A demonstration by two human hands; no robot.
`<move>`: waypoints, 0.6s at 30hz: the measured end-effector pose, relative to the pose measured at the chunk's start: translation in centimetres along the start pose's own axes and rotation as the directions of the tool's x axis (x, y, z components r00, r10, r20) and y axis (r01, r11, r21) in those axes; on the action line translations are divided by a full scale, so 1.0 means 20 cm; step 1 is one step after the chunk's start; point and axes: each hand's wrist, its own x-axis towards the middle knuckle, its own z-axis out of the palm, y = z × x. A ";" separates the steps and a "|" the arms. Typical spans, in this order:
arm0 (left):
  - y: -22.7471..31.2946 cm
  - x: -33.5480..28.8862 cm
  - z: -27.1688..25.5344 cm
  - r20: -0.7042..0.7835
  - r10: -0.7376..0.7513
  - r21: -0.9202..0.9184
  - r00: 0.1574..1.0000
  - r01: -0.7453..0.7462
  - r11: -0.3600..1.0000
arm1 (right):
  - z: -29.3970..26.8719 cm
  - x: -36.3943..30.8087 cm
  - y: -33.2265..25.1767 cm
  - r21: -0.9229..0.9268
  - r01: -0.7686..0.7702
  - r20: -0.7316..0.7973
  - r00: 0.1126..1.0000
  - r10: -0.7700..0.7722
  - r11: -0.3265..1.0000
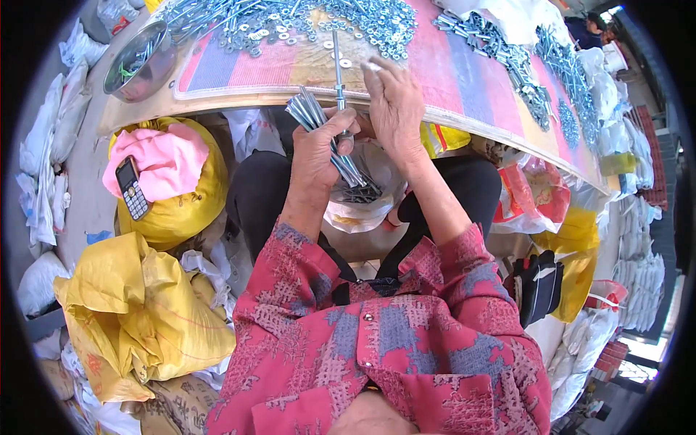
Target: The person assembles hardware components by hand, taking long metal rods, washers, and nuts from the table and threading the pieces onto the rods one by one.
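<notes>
My left hand (317, 151) grips a bundle of long silver bolts (308, 110), their heads fanned out at the upper left and their shafts slanting down toward a bag in my lap. One bolt (338, 64) stands upright above the bundle. My right hand (395, 105) is curled at the table edge next to that bolt, with a small washer (372, 67) at its fingertips. Loose washers and nuts (319, 22) are heaped on the striped mat (449, 65) beyond both hands.
A steel bowl (138, 61) sits at the table's left end. More bolts (507, 58) lie along the right of the mat. A white plastic bag holding bolts (362, 206) rests in my lap. A yellow sack (170, 210) with pink cloth and a phone stands left; filled sacks surround.
</notes>
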 end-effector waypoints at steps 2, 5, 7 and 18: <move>-0.11 0.02 -0.05 -0.037 0.110 -0.042 0.993 -0.112 0.993 | -0.03 -0.06 -0.09 0.134 0.074 0.034 0.996 -0.080 0.988; 0.06 -0.13 0.04 0.012 0.133 0.139 0.991 -0.134 0.981 | -0.08 -0.16 -0.37 0.418 0.304 -0.217 0.948 -0.231 0.856; -0.05 -0.02 0.02 -0.108 0.038 -0.096 0.993 -0.048 0.994 | -0.06 -0.15 -0.28 0.325 0.291 -0.212 0.950 -0.230 0.900; 0.06 -0.09 0.12 -0.175 0.037 -0.091 0.984 -0.053 0.994 | -0.07 -0.08 -0.11 0.209 0.106 -0.157 0.985 -0.074 0.972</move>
